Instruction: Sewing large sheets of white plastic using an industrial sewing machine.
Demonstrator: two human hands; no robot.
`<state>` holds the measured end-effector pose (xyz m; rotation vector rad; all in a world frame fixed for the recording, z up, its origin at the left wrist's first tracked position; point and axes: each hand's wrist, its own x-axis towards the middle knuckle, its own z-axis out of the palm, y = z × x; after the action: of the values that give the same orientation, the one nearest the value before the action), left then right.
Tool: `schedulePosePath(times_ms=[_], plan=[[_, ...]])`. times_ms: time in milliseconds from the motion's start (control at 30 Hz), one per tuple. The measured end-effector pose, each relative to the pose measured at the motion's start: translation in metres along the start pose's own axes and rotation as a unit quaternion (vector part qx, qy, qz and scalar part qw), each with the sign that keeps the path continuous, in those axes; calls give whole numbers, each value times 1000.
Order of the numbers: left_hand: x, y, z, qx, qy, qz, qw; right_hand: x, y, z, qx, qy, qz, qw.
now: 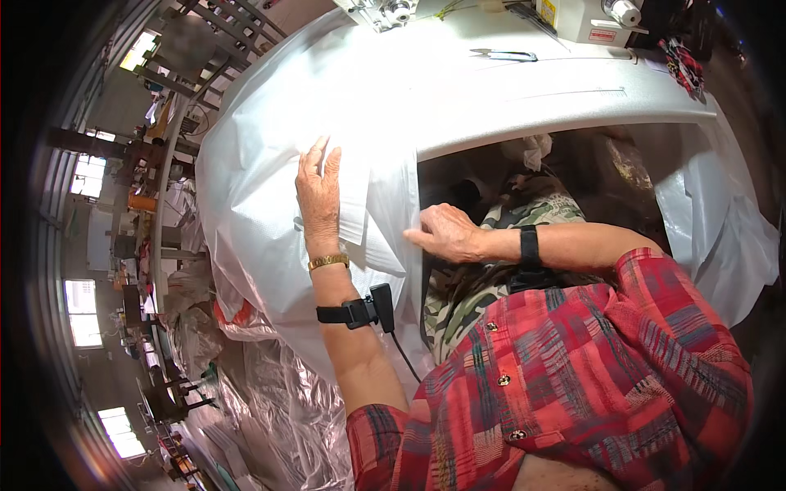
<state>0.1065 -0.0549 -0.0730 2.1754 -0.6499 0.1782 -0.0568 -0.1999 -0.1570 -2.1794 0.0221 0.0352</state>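
My left hand (319, 192) lies with its fingers stretched out and slightly apart on glossy white sheeting (254, 196) draped over the left of the work table. Beside its palm is a folded white piece (354, 204) with creased layers, too bright to tell its material. My right hand (449, 231) is curled above my lap, its thumb reaching over the sheeting's right edge. Whether its fingers grip that edge or something small is hidden. A pair of thread snips (503, 56) lies farther back on the white tabletop (565, 90).
At the back stand the head of a sewing machine (385, 12) and a pale machine body with a knob (594, 20). A bundle of red checked cloth (684, 69) sits at the right rim. Crumpled clear plastic (286, 409) lies on the left, below a cluttered bench (164, 204).
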Motion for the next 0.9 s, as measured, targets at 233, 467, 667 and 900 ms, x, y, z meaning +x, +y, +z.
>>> schedulePosePath(times_ms=[233,467,667,900], plan=[[5,-4,-3,-47,-4,35,998,-28,-35,-58,269,-46,-89,958],[5,-4,-10,-132,-61,7,989,-87,24,-153,247,27,1,969],[-13,49,-11,164,-162,126,965,-83,60,-138,-291,93,24,952],[-71,79,15,411,-33,143,900,-36,-5,-125,75,99,-119,985]])
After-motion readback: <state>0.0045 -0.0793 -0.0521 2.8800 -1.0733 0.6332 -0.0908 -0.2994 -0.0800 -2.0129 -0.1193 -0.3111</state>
